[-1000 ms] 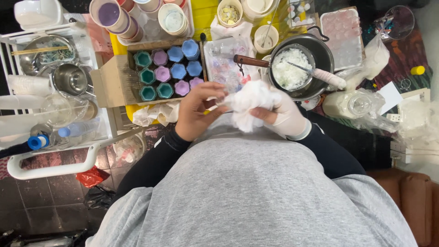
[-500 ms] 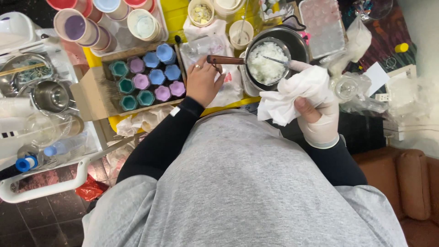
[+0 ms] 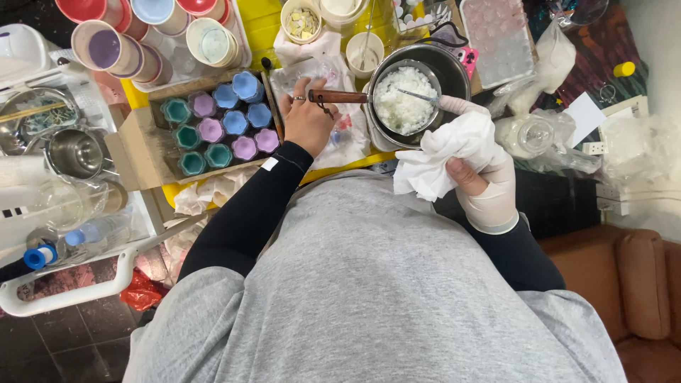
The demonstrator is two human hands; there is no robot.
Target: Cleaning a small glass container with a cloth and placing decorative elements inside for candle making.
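Brown cardboard box (image 3: 138,145): left of centre on the bench, open, holding teal, purple and blue cups. Clear plastic bags (image 3: 560,53): far right. White paper slip (image 3: 585,117): right, blank side showing.

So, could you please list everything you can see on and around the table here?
Saucepan: one, metal with a brown wooden handle, holding white flakes, top centre.
Small moulds: ten or so, teal, purple and blue, in a cardboard box left of the pan.
Cups: several, pink and white, top left.
White cloth: one, crumpled, beside the pan.
Clear tray: one, pinkish, top right.
Metal pot: one, silver, on the white rack at left.
Plastic bottle: one, blue cap, lower left.
Yellow table: one, under it all.
Left hand: bare, grip on the pan's handle.
Right hand: white glove, grip on the cloth.
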